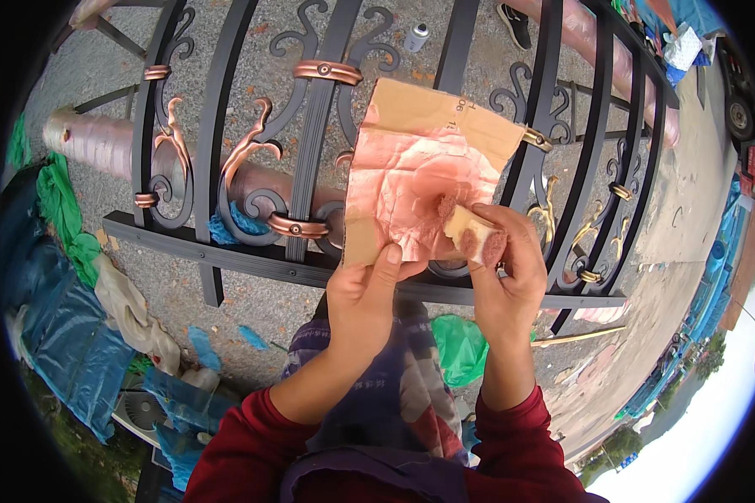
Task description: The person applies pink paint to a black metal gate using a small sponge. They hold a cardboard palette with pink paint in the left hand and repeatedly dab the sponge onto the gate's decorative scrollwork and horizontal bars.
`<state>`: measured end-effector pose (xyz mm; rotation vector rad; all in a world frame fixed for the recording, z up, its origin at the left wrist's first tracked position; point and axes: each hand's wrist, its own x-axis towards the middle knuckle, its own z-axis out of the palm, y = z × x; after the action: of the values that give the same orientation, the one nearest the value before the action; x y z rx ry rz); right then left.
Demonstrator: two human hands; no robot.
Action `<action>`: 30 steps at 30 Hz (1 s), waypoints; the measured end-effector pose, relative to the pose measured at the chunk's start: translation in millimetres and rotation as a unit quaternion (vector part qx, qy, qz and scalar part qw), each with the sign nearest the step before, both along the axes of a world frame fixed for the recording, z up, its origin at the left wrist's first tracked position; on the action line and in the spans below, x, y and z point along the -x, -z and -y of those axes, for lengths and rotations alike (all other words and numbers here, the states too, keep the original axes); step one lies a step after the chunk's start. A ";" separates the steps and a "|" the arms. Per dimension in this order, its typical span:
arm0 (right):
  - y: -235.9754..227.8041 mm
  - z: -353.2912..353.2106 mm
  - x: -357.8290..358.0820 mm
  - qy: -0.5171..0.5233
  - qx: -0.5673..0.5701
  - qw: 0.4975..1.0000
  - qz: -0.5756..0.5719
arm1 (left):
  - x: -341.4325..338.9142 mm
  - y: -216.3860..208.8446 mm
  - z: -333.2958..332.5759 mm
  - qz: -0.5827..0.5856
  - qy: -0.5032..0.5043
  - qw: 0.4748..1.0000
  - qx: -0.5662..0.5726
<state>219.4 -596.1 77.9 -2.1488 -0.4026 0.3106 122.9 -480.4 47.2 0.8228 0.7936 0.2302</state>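
Two hands work close together over a black iron gate (226,260) that lies flat on supports above a gravel floor. The left hand (362,293) pinches the lower edge of a piece of brown cardboard (411,109), thumb on top, and holds it tilted up toward the camera. A crumpled sheet of copper-pink foil (403,184) covers most of the cardboard; only a tan strip along the top and the right corner stays bare, with small dark marks near the upper edge. The right hand (507,281) grips a small sponge block (476,235), pale on its sides and stained pinkish-red at the end, and presses it against the foil near the sheet's middle.

The gate's scrolls and collars are partly coated in copper colour. A small grey spray can (416,37) stands on the gravel beyond the bars. A green plastic bag (460,348) lies below the hands, and blue tarpaulin (54,335) and green sheeting bunch at the left.
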 end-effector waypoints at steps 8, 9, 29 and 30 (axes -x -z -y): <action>1.2 5.5 -15.2 -0.031 0.017 0.999 0.010 | -3.5 5.7 15.6 -0.002 0.031 0.999 -0.009; 1.5 9.6 -20.6 -0.024 0.026 0.999 0.012 | -3.0 6.5 18.1 0.002 0.025 1.000 -0.010; 35.9 33.0 -76.4 -0.151 0.047 0.986 -0.051 | 73.7 34.6 -5.4 -0.021 -0.206 0.976 -0.069; 34.4 26.0 -73.5 -0.157 0.047 0.985 -0.049 | 75.6 34.0 -3.7 -0.017 -0.207 0.976 -0.064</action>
<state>293.0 -622.2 43.5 -2.1478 -0.6821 0.6211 47.3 -476.7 13.3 0.7765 0.9859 0.6449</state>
